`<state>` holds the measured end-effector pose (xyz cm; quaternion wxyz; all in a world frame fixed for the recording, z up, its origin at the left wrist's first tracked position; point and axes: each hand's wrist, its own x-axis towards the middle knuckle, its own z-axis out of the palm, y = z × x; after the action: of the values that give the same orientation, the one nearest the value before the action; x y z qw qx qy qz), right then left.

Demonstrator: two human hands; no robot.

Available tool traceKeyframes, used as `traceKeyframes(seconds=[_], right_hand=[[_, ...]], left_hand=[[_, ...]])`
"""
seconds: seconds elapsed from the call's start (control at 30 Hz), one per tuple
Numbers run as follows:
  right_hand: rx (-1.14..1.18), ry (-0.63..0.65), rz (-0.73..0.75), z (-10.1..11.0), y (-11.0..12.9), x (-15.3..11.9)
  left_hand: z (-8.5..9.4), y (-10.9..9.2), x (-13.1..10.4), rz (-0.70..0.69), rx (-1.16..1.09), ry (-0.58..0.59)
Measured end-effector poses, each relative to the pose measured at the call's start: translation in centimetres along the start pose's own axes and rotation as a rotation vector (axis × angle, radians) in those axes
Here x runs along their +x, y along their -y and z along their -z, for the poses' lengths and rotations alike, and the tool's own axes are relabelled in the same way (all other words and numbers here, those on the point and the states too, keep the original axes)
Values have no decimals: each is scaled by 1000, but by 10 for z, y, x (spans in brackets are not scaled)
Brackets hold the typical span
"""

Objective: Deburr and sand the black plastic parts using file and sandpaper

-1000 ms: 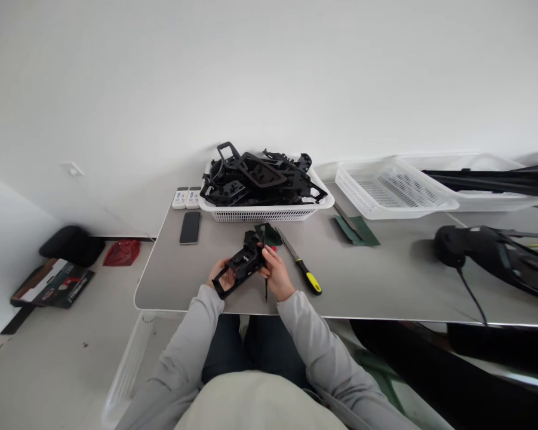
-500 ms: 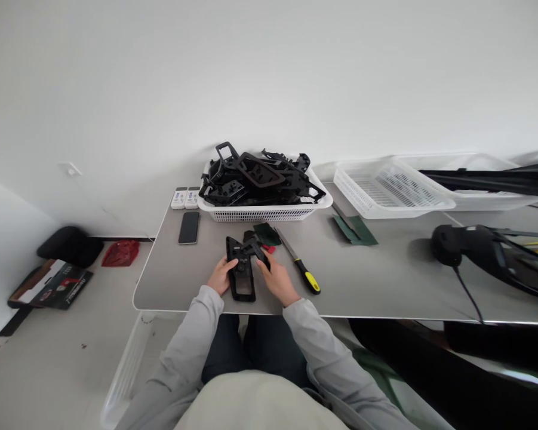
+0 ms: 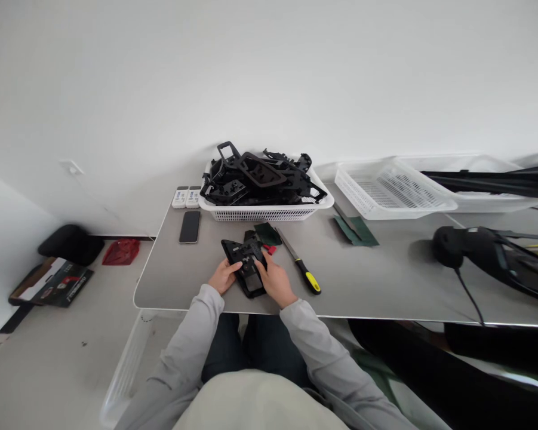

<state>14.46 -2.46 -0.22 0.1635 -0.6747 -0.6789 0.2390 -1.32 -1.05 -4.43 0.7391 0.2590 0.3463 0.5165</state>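
Note:
A black plastic frame (image 3: 251, 278) is held tilted over the table near its front edge. My left hand (image 3: 224, 276) grips its left side, thumb on top. My right hand (image 3: 275, 280) closes on a smaller black piece (image 3: 251, 251) that lies against the upper part of the frame; the fingers partly cover where the two meet. Just behind are a green sheet (image 3: 267, 233) and a small red object (image 3: 270, 249). To the right of my right hand lies a file with a yellow and black handle (image 3: 310, 279).
A white basket (image 3: 264, 213) heaped with black plastic parts stands behind. A phone (image 3: 189, 227) and two white boxes (image 3: 186, 197) are at left. Farther right are white trays (image 3: 385, 209), green sheets (image 3: 362, 232) and a black device with a cable (image 3: 448, 245).
The frame has turned, its lower end swinging right. The smaller piece, held apart above it before, now lies against it. My right hand has shifted slightly left.

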Motion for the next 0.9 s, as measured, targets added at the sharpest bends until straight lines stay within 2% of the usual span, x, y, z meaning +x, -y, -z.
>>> traceKeyframes(seconds=[0.23,0.5,0.6,0.67,0.8,0.9], right_hand=[[28,20,-27,-1,-2,4],[298,-92,-11,-19,-13,12],[355,-143,5,-18,-21,18],[308,-151,-19,-15,-29,21],[74,-53,0,-10,-42,24],[-98,-113,82,-7,-44,24]], left_hand=[[3,1,1,7,8,18],[1,-1,-1,28,2,8],[2,-1,1,1,-44,-44],[4,-1,3,-33,-96,-111],[7,-1,6,-45,-156,-200],[7,-1,6,-34,-160,-203]])
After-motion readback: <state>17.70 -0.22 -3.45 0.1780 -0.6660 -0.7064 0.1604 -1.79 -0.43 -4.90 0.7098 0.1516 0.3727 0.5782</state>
